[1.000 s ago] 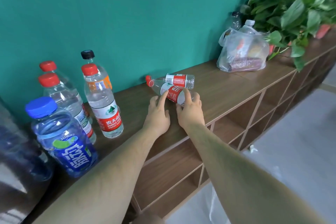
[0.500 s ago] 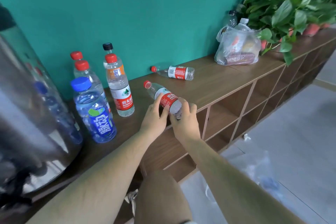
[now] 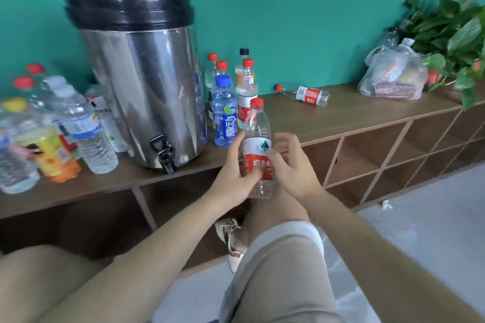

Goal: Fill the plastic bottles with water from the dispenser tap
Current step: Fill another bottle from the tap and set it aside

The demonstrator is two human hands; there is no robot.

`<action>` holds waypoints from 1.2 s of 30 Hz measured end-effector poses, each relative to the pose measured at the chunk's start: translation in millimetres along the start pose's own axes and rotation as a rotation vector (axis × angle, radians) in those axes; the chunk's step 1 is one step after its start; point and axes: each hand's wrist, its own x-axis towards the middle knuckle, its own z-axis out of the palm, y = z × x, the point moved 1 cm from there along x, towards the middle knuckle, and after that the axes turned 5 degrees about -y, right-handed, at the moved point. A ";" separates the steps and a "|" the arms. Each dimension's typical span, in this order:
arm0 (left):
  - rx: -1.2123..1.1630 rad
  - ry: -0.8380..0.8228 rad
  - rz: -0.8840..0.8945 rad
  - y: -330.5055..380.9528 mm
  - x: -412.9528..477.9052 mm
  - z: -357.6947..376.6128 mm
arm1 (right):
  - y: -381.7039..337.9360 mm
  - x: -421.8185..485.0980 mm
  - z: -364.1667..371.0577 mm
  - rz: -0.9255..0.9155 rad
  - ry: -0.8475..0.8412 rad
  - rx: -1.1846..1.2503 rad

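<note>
**Capped bottle in the left hand, tap off at nine o'clock**

Head view: The left hand (image 3: 233,178) wraps its fingers and thumb round the label of a clear plastic bottle with a red cap (image 3: 258,136). It holds the bottle above the knee, just in front of the brown wooden shelf unit (image 3: 367,115). The bottle's long axis runs near upright, cap toward twelve o'clock. The right hand (image 3: 291,165) hovers loosely curled at the bottle's three o'clock side, and blur hides whether it touches.

The black tap (image 3: 164,151) of the tall stainless-steel dispenser with a black lid (image 3: 147,92) lies at the bottle's nine o'clock, so the left hand is nearer to it. The held bottle looks empty and its cap is on, so uncapping likely comes first. A matching red-capped bottle (image 3: 304,93) lies on its side at one o'clock and also seems empty.
</note>
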 end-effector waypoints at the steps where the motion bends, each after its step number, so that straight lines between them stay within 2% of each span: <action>1: 0.022 -0.004 -0.021 0.2 -17.3 -9.2 | -11.0 4.8 7.4 0.059 -0.034 0.032; 7: 0.132 0.143 -0.056 12.0 -86.3 -66.0 | -60.2 -0.4 73.8 0.100 -0.299 0.143; 10: 0.336 0.271 -0.132 14.4 -104.4 -88.7 | -76.9 -12.3 104.5 0.077 -0.410 0.102; 13: 0.504 0.287 -0.209 12.6 -118.9 -109.1 | -88.3 -11.8 111.6 0.037 -0.371 -0.035; 16: 0.872 0.226 -0.234 9.8 -127.9 -123.7 | -90.8 -1.3 100.9 0.016 -0.285 -0.275; 19: 1.250 0.183 -0.116 6.3 -126.1 -126.4 | -88.0 1.5 101.8 0.133 -0.376 -0.496; 21: 1.409 0.196 -0.089 4.0 -122.3 -126.4 | -82.2 2.5 107.6 0.230 -0.421 -0.609; 24: 1.550 0.250 -0.074 -3.1 -119.8 -125.3 | -70.0 9.2 118.3 0.363 -0.398 -0.506; 27: 1.550 0.243 -0.070 -7.2 -115.8 -128.3 | -68.5 8.7 128.1 0.484 -0.386 -0.307; 29: 1.450 0.187 -0.098 -8.9 -113.3 -134.6 | -68.4 8.6 134.1 0.471 -0.373 -0.271; 33: 1.081 0.106 -0.232 -17.3 -115.0 -151.1 | -67.4 8.3 143.7 0.232 -0.301 -0.302; 36: 0.835 0.045 -0.310 -28.8 -115.1 -158.9 | -65.6 8.4 145.3 0.015 -0.326 -0.373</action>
